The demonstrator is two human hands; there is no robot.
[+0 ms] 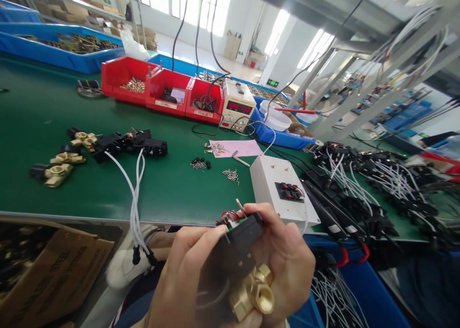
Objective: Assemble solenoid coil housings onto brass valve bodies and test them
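Observation:
Close in front of me, my left hand (187, 265) and my right hand (287, 251) both hold a black actuator housing (242, 234) with its open top showing a green board and red wires. A brass valve body (253, 292) with round ports is at its lower end, against the fingers of my right hand. From the housing's top rises a thin metal shaft (239, 205) beside my right fingertips. My left fingers press along the near left side. A dark blur covers part of the left palm and the lower housing.
Brass valves (59, 173) and black housings with white cables (129, 143) lie at left. Small screws (230, 175) are mid-table. Red bins (168, 90), a power supply (237, 102) and a grey switch box (264, 184) stand beyond. Cabled units (345, 174) crowd the right.

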